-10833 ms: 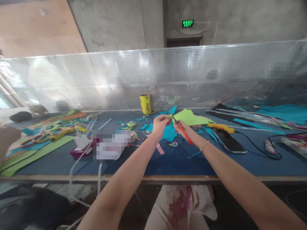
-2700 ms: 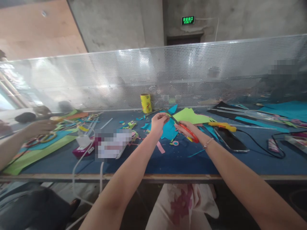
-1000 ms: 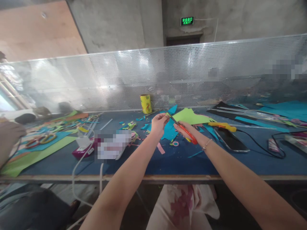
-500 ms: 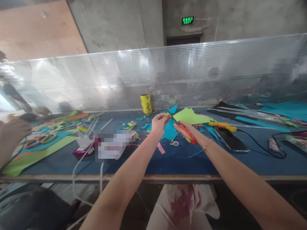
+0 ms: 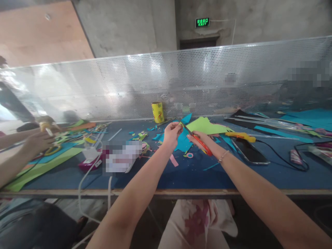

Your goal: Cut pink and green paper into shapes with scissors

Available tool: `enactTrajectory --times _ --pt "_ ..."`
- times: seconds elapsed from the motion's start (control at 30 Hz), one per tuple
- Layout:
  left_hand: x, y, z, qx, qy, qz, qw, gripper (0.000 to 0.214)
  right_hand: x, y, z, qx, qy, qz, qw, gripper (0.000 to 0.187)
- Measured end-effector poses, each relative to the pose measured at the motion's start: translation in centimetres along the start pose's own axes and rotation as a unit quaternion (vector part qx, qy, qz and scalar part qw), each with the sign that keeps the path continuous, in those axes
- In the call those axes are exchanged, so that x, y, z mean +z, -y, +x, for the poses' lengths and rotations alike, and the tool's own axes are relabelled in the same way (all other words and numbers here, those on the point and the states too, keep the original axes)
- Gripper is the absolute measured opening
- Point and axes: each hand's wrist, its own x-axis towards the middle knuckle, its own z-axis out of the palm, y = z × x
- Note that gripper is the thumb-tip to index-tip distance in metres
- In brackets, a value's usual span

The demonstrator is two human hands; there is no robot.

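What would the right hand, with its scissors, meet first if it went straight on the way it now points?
Most likely the left hand: the scissors in the right hand aim at its fingertips. Depth is unclear.

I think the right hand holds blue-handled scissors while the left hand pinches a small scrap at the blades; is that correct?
Not quite: the handles are red, not blue. The head view shows the right hand holding red-handled scissors while the left hand pinches a small scrap at the blades.
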Motion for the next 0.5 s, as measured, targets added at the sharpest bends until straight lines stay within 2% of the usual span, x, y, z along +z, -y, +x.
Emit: enactTrajectory --times 0.23,0.4,0.5 --pt "0.1 -0.1 -0.1 0.012 -0.024 0.017 0.999 0.018 -0.1 1.0 -0.6 -0.010 0.002 -0.009 1.000 0.035" --pt "0.3 -0.3 -0.3 0.017 -0.025 0.035 0.999 0.018 -0.2 1.4 -0.8 0.022 0.019 -0.006 1.000 0.033" --pt "0.4 -0.3 -0.3 0.019 -0.021 0.028 0.999 0.017 -0.1 1.3 -0.8 0.019 0.020 -0.007 1.000 0.033"
